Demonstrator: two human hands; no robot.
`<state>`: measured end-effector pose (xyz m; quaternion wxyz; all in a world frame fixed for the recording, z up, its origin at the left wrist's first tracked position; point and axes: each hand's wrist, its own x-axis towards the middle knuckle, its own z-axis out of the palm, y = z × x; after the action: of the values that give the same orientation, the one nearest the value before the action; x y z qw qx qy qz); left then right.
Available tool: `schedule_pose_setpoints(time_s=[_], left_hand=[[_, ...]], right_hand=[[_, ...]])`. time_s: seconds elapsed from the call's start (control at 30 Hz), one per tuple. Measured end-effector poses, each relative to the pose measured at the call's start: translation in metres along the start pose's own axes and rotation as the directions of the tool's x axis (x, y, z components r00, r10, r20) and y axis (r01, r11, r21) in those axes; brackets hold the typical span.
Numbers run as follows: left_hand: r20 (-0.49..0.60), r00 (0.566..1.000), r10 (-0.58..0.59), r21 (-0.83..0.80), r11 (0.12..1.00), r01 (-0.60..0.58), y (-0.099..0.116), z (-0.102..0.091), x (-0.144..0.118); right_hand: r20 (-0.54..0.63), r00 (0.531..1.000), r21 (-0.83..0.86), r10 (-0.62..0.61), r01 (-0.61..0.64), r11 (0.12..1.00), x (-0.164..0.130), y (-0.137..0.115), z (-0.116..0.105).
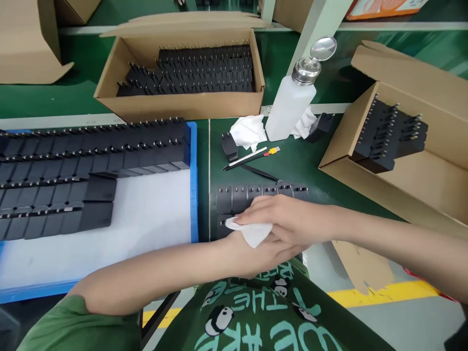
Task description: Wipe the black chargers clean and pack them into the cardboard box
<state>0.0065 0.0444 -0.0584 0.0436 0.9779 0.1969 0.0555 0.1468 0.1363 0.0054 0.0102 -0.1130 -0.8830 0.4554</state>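
Nearest the camera, the left hand (pixel 261 251) lies low over the green surface (pixel 303 161), mostly hidden beneath the right, so I cannot tell whether its fingers are spread or curled. The right hand (pixel 288 219) crosses over it, fingers pressed together on a white cloth (pixel 250 231), which rests against a row of black plugs (pixel 256 192) at the surface's near edge. More plugs fill the blue tray (pixel 193 195) to the left. A white bottle (pixel 290 105) stands behind.
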Motion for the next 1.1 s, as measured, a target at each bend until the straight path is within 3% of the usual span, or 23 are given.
schedule_pose_setpoints(time_s=[0.13,0.23,0.63,0.8,0.87,0.93,1.03,1.1], left_hand=[[0.040,0.997,0.072,0.097,0.992,-0.075,0.001,-0.007,0.002],[0.029,0.999,0.044,0.058,0.997,-0.045,0.000,-0.007,0.006],[-0.043,0.998,0.051,-0.097,0.994,-0.055,-0.005,-0.008,0.004],[-0.039,0.999,0.029,-0.136,0.990,-0.034,-0.006,-0.007,0.003],[-0.024,0.999,0.037,-0.121,0.992,-0.039,-0.006,-0.004,0.003],[-0.013,0.999,0.052,-0.111,0.992,-0.053,-0.005,-0.003,0.004],[-0.073,0.996,0.056,-0.107,0.992,-0.064,-0.004,-0.013,0.007],[-0.153,0.987,0.044,-0.121,0.991,-0.063,-0.007,-0.031,0.001]], right_hand=[[0.055,0.994,0.040,0.094,-0.096,0.995,-0.021,-0.004,-0.016],[0.094,0.982,0.027,0.163,-0.167,0.986,-0.035,-0.003,-0.022],[0.098,0.980,-0.088,0.175,-0.167,0.982,-0.064,-0.001,-0.043],[0.064,0.974,-0.146,0.218,-0.207,0.967,-0.097,0.005,-0.052],[0.014,0.970,-0.182,0.243,-0.236,0.954,-0.115,0.004,-0.058],[-0.127,0.959,-0.221,0.255,-0.278,0.935,-0.133,-0.001,-0.060],[-0.365,0.881,-0.206,0.302,-0.393,0.896,-0.147,-0.010,-0.053],[-0.408,0.846,-0.148,0.342,-0.431,0.890,-0.148,-0.013,-0.042]])
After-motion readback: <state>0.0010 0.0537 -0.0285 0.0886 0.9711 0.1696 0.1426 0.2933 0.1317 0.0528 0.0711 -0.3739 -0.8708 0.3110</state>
